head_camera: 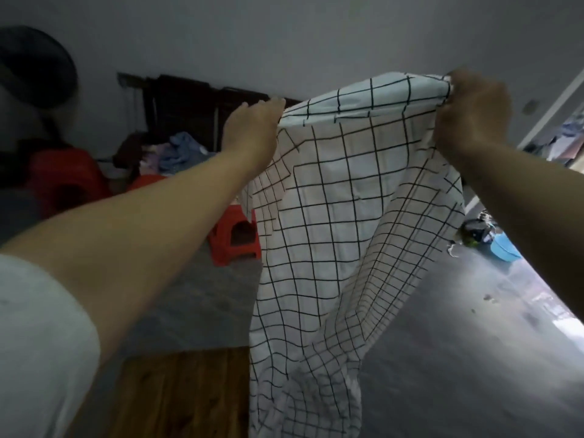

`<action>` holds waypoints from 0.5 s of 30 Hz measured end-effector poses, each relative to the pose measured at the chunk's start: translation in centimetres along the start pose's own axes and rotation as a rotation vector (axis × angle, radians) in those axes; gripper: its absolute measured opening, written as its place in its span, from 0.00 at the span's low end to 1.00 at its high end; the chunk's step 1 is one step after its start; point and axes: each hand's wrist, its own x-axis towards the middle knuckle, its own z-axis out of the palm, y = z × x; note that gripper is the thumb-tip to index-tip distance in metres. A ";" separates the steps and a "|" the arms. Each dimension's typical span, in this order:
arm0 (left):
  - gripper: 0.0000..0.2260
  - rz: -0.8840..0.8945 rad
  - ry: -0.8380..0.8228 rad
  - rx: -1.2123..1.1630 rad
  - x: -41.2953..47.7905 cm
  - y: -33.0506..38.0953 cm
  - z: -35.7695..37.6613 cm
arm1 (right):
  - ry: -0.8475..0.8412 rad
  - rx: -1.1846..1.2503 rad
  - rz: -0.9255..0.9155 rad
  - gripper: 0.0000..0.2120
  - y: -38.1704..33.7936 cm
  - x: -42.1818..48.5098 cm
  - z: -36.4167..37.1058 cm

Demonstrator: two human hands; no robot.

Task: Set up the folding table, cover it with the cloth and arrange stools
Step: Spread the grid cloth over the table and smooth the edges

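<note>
A white cloth (341,222) with a thin black grid hangs in the air in front of me, held up by its top edge. My left hand (252,128) pinches the upper left part of that edge. My right hand (471,109) grips the bunched upper right corner. The cloth falls in loose folds down to the brown wooden table top (180,393), whose corner shows at the bottom, left of the cloth. A red plastic stool (234,235) stands on the floor beyond the table, partly hidden by the cloth. Another red stool (63,178) sits farther left.
A pile of clothes (170,153) lies by the far wall before a dark wooden frame (186,105). A blue basin (504,248) and a dark object sit on the grey floor at right. A dark round shape (34,67) hangs at upper left.
</note>
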 end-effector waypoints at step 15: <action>0.18 -0.002 -0.416 -0.187 -17.0 -2.4 6.1 | -0.289 -0.132 -0.053 0.10 4.4 -16.7 4.7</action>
